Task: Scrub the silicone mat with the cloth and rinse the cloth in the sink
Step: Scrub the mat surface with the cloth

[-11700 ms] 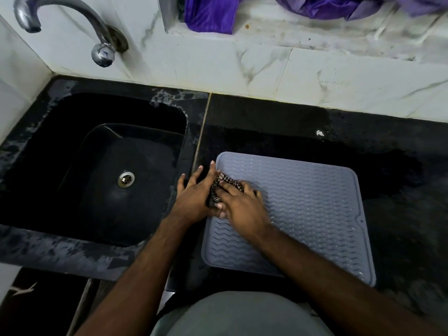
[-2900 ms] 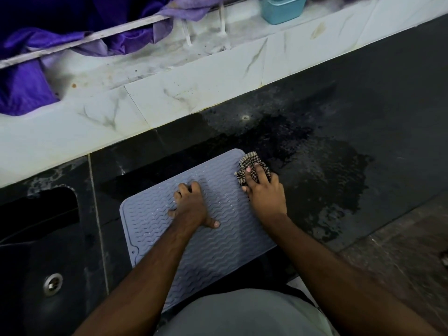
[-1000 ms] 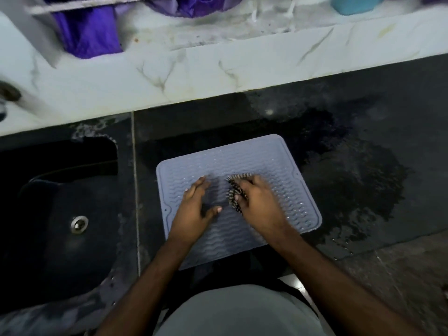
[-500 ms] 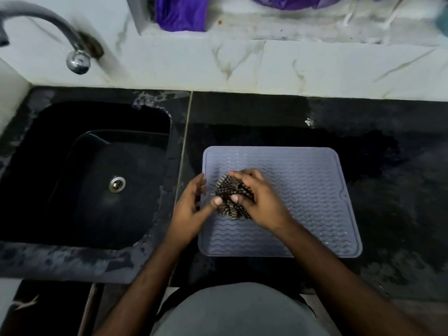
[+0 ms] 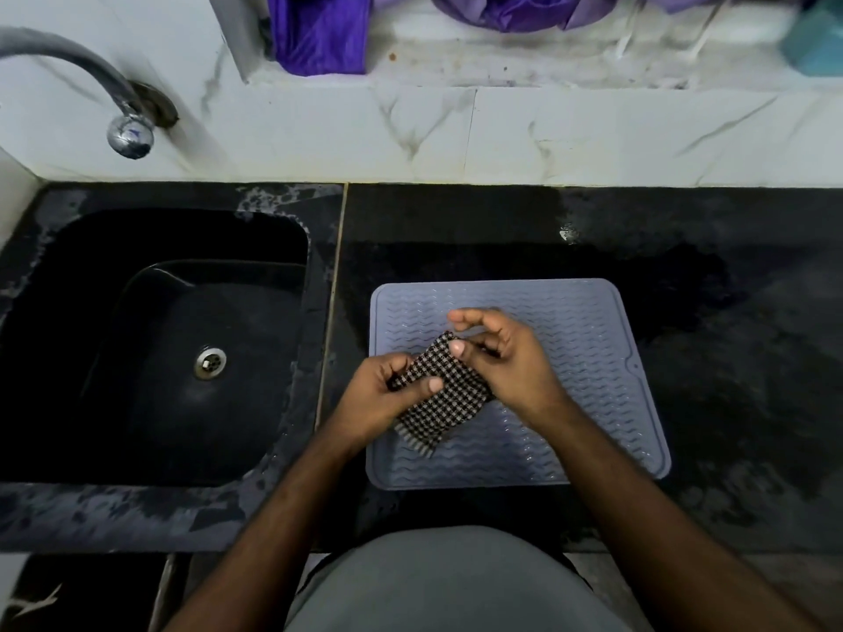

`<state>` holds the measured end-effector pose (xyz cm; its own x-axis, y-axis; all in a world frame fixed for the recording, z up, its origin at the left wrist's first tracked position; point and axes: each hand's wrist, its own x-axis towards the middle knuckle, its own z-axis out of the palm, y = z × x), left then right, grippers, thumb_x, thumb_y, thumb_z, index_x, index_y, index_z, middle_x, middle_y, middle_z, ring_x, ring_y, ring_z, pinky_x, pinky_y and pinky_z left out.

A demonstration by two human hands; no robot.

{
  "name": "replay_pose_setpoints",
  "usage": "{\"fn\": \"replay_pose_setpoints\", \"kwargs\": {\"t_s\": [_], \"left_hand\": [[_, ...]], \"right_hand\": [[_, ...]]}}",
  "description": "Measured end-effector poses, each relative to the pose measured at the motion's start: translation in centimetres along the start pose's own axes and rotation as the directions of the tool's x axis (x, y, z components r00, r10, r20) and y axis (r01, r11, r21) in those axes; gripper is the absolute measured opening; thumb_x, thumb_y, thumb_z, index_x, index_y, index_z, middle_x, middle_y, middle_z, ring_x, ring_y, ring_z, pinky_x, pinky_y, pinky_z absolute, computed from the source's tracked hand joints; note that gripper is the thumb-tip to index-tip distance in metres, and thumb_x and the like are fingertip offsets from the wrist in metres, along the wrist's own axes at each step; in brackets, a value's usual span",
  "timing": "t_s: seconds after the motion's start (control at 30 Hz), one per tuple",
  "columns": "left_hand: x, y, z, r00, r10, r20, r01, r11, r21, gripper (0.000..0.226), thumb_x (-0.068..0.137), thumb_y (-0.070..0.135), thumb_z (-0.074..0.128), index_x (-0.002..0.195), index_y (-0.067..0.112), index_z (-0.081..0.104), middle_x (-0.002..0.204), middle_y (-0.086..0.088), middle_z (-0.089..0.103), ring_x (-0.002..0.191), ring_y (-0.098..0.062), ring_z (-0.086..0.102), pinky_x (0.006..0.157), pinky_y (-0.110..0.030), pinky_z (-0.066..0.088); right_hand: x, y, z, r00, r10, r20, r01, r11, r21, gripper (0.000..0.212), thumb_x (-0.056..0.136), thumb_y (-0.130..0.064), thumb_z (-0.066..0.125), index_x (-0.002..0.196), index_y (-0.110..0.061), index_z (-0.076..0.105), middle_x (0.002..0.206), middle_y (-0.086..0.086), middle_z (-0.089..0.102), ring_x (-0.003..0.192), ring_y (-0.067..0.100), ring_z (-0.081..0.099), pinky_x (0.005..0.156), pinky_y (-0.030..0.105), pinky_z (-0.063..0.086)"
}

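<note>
The mat [image 5: 570,358] is lying flat on the black counter [image 5: 730,358], just right of the sink [image 5: 159,348], its ribbed grey surface glistening with water and its far-left corner close to the seam between the counter slabs. Above its near-left part, both hands are holding the cloth [image 5: 440,394] — a checked black-and-white piece, spread out flat and tilted, with its frayed lower edge hanging towards the mat.

The left hand [image 5: 378,403] is gripping the cloth's left edge, thumb lying across the top and fingers curled underneath. The right hand [image 5: 506,362] is pinching the cloth's upper right corner between thumb and a finger, while its other fingers are arching loosely above. Whether the cloth's lower edge is touching the mat cannot be told from this angle.

The sink is sitting dark and wet, its metal drain [image 5: 210,362] showing near the middle. A curved tap [image 5: 114,102] is sticking out of the white marbled wall [image 5: 502,134] above the sink's far-left corner — no water is visibly running from it. On the ledge above the wall, purple fabric [image 5: 319,34] is hanging in folds, and a teal tub [image 5: 816,43] is showing blurred at the far right. A wet patch is darkening the counter behind and to the right of the mat.
</note>
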<state>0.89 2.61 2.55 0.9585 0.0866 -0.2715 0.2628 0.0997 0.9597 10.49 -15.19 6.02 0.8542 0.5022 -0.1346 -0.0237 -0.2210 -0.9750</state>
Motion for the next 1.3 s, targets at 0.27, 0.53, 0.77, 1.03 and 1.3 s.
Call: {"fn": "replay_pose_setpoints", "kwargs": {"t_s": [0.27, 0.53, 0.77, 1.03, 1.3], "left_hand": [[0.2, 0.6, 0.3, 0.998, -0.051, -0.046, 0.047, 0.994, -0.097, 0.027, 0.098, 0.024, 0.064, 0.102, -0.003, 0.065, 0.092, -0.014, 0.069, 0.086, -0.026, 0.066, 0.077, -0.038, 0.055], [0.7, -1.8, -0.3, 0.968, -0.105, -0.229, 0.128, 0.988, 0.086, 0.043, 0.073, 0.017, 0.088, 0.106, 0.019, 0.06, 0.101, -0.002, 0.071, 0.097, -0.023, 0.07, 0.079, -0.036, 0.06], [0.8, -0.5, 1.9, 0.819, 0.084, -0.567, 0.029, 0.982, 0.189, 0.022, 0.093, 0.028, 0.072, 0.11, 0.019, 0.061, 0.112, -0.005, 0.066, 0.105, -0.023, 0.066, 0.088, -0.031, 0.055], [-1.1, 2.1, 3.5, 0.948, -0.311, -0.064, 0.158, 0.637, -0.754, 0.094, 0.09, 0.08, 0.025, 0.137, 0.004, 0.058, 0.134, -0.024, 0.062, 0.127, -0.037, 0.059, 0.112, -0.055, 0.041], [-1.2, 1.7, 4.1, 0.969, -0.245, 0.038, 0.209, 0.726, -0.655, 0.092, 0.089, 0.077, 0.028, 0.146, 0.007, 0.049, 0.142, -0.021, 0.058, 0.135, -0.035, 0.053, 0.118, -0.056, 0.033]], "right_hand": [[-0.3, 2.2, 1.2, 0.952, 0.186, 0.243, -0.178, 0.982, -0.058, 0.018, 0.093, -0.042, 0.063, 0.105, -0.028, 0.067, 0.096, -0.004, 0.075, 0.091, 0.005, 0.071, 0.075, 0.022, 0.058], [0.0, 0.9, 1.5, 0.967, -0.256, -0.011, 0.171, 0.677, -0.716, 0.028, 0.097, -0.052, 0.055, 0.095, -0.024, 0.055, 0.08, -0.009, 0.063, 0.069, 0.012, 0.059, 0.058, 0.03, 0.047], [-0.3, -0.6, 3.3, 0.977, -0.183, -0.106, 0.136, 0.928, -0.346, 0.032, 0.098, -0.056, 0.05, 0.103, -0.025, 0.057, 0.083, -0.004, 0.069, 0.074, 0.01, 0.067, 0.061, 0.042, 0.058], [-0.4, 0.8, 3.6, 0.953, 0.098, 0.288, -0.03, 0.972, -0.231, 0.036, 0.098, -0.048, 0.054, 0.114, -0.018, 0.063, 0.104, 0.003, 0.07, 0.099, 0.019, 0.068, 0.087, 0.046, 0.056], [-2.0, 1.9, 3.2, 0.989, 0.093, -0.118, -0.133, 0.908, -0.397, 0.06, 0.091, -0.058, 0.059, 0.138, -0.024, 0.041, 0.131, -0.001, 0.041, 0.119, 0.012, 0.046, 0.095, 0.031, 0.044]]}}
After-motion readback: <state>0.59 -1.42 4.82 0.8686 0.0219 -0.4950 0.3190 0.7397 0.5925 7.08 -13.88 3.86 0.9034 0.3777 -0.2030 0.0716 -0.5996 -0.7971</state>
